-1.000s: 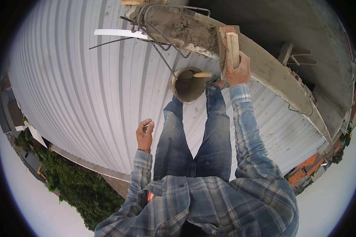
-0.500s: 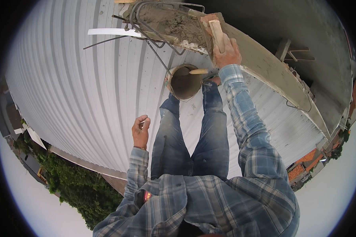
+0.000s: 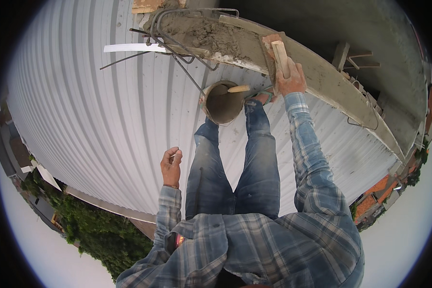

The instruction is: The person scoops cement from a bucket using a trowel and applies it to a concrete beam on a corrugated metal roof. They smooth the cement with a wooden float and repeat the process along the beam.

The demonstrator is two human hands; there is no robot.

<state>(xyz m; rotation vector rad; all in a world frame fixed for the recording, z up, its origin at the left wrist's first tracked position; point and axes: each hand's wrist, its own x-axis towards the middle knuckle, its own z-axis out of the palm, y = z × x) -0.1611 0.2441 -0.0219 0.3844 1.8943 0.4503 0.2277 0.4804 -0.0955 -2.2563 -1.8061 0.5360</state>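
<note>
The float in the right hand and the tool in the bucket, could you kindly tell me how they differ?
The float is gripped by the right hand; the tool in the bucket is held by no hand. The float's handle is a squared bar, while the tool's looks rounded. The float lies across the mortar strip; the tool's handle juts over the bucket's rim. Both have pale, wood-coloured handles.

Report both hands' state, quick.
Left hand: half-open, loosely curled, nothing visibly held.
Right hand: closed, gripping the wooden-handled float.
</note>
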